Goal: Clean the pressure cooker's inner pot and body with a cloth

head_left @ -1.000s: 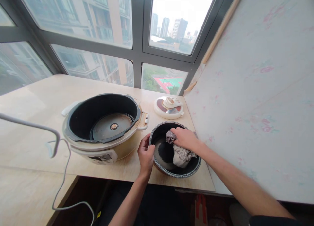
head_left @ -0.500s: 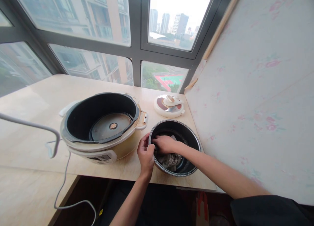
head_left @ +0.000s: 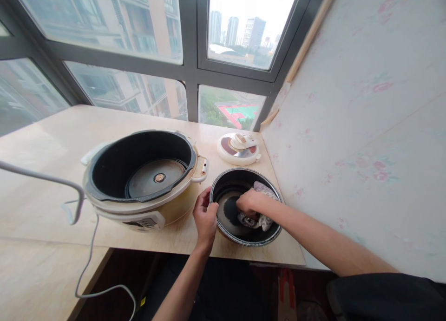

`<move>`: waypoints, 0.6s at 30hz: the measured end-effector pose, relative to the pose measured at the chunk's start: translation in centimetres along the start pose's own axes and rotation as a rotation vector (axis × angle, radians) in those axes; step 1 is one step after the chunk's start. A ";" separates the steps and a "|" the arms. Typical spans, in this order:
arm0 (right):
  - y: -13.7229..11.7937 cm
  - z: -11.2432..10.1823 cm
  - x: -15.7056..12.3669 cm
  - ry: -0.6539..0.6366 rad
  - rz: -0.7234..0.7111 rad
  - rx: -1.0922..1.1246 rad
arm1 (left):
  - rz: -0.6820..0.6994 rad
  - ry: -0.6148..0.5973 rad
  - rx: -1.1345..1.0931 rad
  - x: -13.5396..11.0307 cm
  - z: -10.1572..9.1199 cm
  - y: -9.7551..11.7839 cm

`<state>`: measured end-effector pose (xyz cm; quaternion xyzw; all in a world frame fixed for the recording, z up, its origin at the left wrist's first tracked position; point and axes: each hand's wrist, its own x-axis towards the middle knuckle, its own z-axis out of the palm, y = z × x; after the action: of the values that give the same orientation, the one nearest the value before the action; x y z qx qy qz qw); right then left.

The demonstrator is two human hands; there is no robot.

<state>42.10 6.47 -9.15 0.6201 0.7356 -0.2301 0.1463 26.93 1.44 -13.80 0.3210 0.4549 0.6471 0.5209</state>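
A dark round inner pot stands at the near right of the wooden counter. My left hand grips its left rim, thumb over the edge and fingers around the outside. Inside the pot, my right hand is closed on a crumpled greyish cloth, which bunches against the right wall and the bottom. Parts of my right fingers are hidden by the hand itself. To the left sits the cream electric pressure cooker base, uncovered, its dark cavity showing a round heating plate.
Behind the pot lies the white cooker lid. A grey cord hangs over the counter at the left. A papered wall borders the right side, and windows stand behind.
My right hand has moved to the right inside the pot with the cloth, uncovering the left part of the pot's bottom. My left hand still holds the rim.
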 end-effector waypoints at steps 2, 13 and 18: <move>0.2 -0.4 0.0 -0.017 -0.015 -0.113 | 0.003 -0.004 -0.005 0.0 0.0 0.0; 0.0 0.1 0.2 0.130 -0.308 -0.128 | 0.036 -0.007 0.006 -0.1 0.1 -0.3; -0.9 0.0 -0.4 -0.160 -0.509 -0.008 | 0.056 -0.011 0.027 -0.1 -0.1 -0.4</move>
<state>41.28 6.01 -8.75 0.3941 0.8550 -0.3049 0.1440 27.06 1.35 -14.22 0.3443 0.4518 0.6534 0.5005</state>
